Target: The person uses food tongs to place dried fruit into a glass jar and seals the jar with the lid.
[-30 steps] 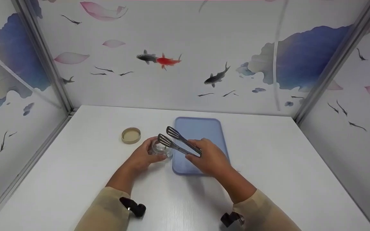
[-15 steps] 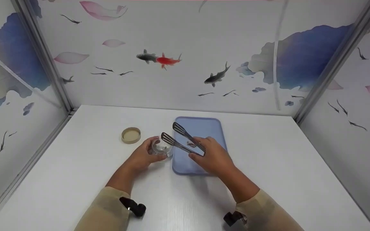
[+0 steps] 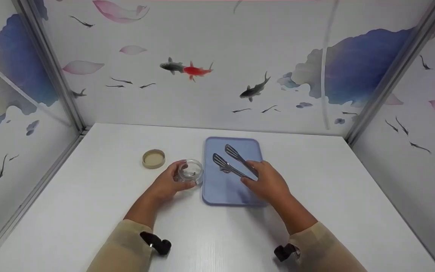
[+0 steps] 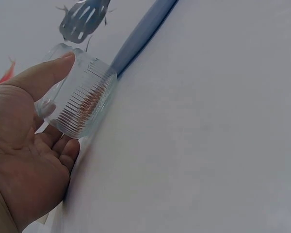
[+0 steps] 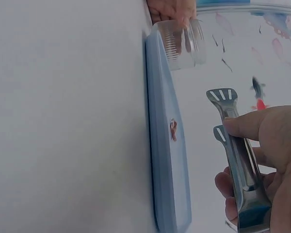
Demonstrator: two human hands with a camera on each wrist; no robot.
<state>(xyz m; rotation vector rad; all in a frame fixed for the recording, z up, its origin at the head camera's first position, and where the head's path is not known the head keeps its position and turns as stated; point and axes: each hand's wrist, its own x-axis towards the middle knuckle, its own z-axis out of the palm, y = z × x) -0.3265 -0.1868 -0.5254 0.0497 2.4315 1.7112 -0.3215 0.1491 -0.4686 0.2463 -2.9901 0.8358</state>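
Note:
My left hand [image 3: 166,183] grips a small clear glass jar [image 3: 191,170], its thumb on the near side, beside the tray's left edge. Through the ribbed glass, a reddish-brown patch [image 4: 89,104] shows low in the jar in the left wrist view. Metal tongs [image 5: 240,170] with slotted ends are held in my right hand [image 3: 272,183], between thumb and fingers. The tongs' two ends stand apart above the blue tray [image 3: 225,194], with nothing visible between them. A small reddish-brown piece [image 5: 173,129] lies on the tray, partly covered by the tongs in the head view.
A round tan lid [image 3: 153,159] lies on the white table [image 3: 315,181], left of and behind the jar. Printed panels [image 3: 217,98] enclose the table at the back and both sides.
My right hand has moved right with the tongs, from over the jar to over the tray. The small piece on the tray has come into view. The left hand and jar stay put.

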